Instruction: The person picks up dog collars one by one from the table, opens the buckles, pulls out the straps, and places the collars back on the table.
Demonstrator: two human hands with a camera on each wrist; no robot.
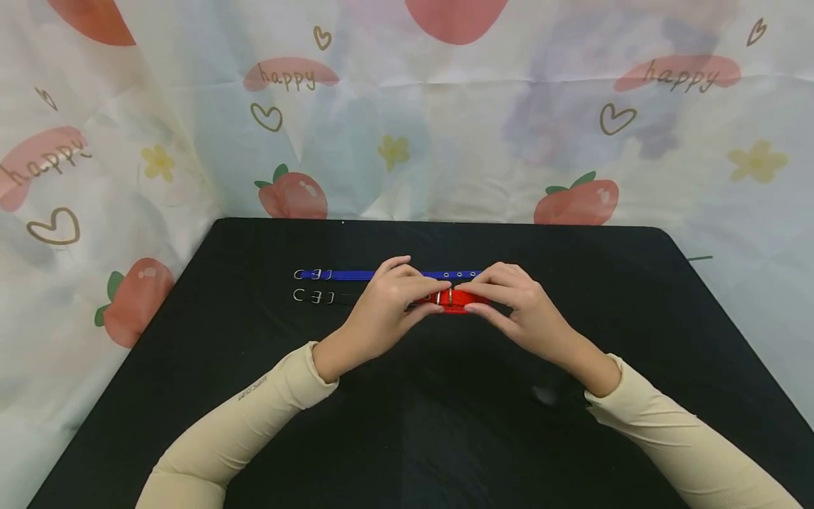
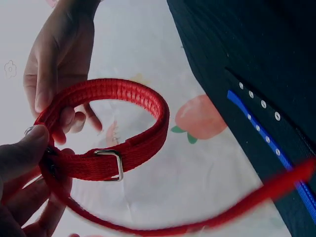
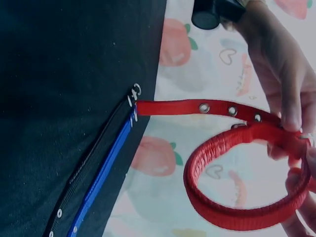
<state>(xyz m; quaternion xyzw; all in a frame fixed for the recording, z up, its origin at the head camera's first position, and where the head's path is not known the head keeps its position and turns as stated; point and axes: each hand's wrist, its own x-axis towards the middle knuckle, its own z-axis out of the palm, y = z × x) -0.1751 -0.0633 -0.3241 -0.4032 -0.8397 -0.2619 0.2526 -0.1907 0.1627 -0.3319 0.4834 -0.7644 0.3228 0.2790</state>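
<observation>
A red collar [image 1: 454,300] is raised between the two hands over the table, bent into a loop with a padded inner side. Fingers and thumb of the left hand [image 1: 384,304] pinch it by its buckle end. The right hand [image 1: 523,305] pinches the loop from the opposite side. In the left wrist view a metal keeper ring [image 2: 112,163] sits around the band, and the loose strap end sweeps right, blurred. That strap end [image 3: 182,107] shows metal eyelets in the right wrist view. The buckle itself is mostly hidden by fingers.
Behind the hands a blue collar [image 1: 346,275] lies straight on the black table [image 1: 286,438]. Just nearer and parallel to it lies a black collar [image 1: 343,298], its buckle to the left. A patterned curtain [image 1: 445,141] surrounds the table's back and sides.
</observation>
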